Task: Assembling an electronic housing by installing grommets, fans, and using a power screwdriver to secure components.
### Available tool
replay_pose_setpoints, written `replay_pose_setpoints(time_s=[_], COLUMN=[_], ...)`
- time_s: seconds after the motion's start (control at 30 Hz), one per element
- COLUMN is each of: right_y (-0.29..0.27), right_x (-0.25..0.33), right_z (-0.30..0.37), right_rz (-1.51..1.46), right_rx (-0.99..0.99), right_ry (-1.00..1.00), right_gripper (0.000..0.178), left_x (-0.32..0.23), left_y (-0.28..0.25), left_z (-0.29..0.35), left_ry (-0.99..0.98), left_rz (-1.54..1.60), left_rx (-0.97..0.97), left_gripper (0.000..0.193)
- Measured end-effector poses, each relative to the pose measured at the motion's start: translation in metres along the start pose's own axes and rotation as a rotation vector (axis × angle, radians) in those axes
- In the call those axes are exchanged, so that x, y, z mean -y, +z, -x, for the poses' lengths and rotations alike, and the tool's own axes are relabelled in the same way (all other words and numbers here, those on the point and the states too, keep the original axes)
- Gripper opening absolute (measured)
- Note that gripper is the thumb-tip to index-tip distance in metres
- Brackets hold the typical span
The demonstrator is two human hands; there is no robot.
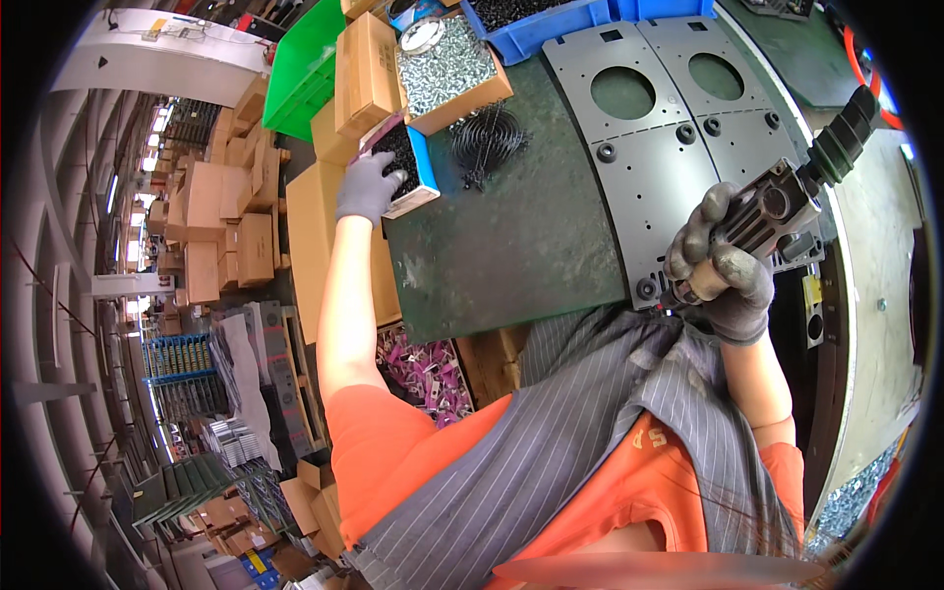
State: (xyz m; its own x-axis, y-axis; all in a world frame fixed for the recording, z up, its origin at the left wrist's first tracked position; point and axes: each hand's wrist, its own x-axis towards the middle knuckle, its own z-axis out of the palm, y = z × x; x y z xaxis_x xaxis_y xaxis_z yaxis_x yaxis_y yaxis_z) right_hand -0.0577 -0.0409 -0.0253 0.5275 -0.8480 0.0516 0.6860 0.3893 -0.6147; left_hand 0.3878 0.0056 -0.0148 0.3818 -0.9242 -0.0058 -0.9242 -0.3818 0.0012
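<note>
My right hand, in a grey glove, is wrapped round a black power screwdriver. The tool's tip points down and left, close to a black round foot at the near corner of a grey metal panel. On the left, my gloved left hand reaches into a small blue-and-white box of small black parts, seemingly screws. Its finger and thumb are apart over the parts; the other fingers are partly hidden. A second grey panel, also with a large round hole, lies alongside.
Black wire fan guards lie on the dark green tabletop. Behind are a carton of silver screws, a blue bin and a green bin. Below the table's edge sits a box of purple parts.
</note>
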Motion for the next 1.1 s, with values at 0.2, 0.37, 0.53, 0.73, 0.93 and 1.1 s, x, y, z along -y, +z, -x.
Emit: replay_pose_setpoints(time_s=[0.2, 0.37, 0.53, 0.73, 0.93, 1.1], right_y=[0.004, -0.001, -0.003, -0.003, 0.002, 0.003], right_x=[-0.002, 0.001, 0.004, 0.010, 0.038, 0.057], right_z=[0.004, 0.007, 0.008, 0.000, -0.016, -0.024], right_rz=[0.037, 0.051, 0.037, 0.049, 0.171, 0.164], right_rx=[-0.016, -0.015, -0.024, 0.004, 0.166, 0.240], right_ry=[0.000, -0.019, -0.071, -0.108, -0.238, -0.419], right_gripper=[0.050, 0.049, 0.048, 0.051, 0.049, 0.045], left_x=[0.014, 0.026, 0.033, -0.092, -0.220, -0.264], left_y=[-0.003, 0.002, 0.002, 0.020, 0.051, 0.056], left_z=[-0.008, -0.010, -0.005, 0.036, 0.071, 0.086], left_ry=[-0.104, -0.363, -0.479, -0.229, -0.185, -0.094], left_rz=[0.150, 0.829, 1.984, 2.693, 2.806, 2.534], left_rx=[-0.054, -0.012, -0.014, 0.625, 1.286, 1.201], left_gripper=[0.022, 0.022, 0.024, 0.023, 0.022, 0.024])
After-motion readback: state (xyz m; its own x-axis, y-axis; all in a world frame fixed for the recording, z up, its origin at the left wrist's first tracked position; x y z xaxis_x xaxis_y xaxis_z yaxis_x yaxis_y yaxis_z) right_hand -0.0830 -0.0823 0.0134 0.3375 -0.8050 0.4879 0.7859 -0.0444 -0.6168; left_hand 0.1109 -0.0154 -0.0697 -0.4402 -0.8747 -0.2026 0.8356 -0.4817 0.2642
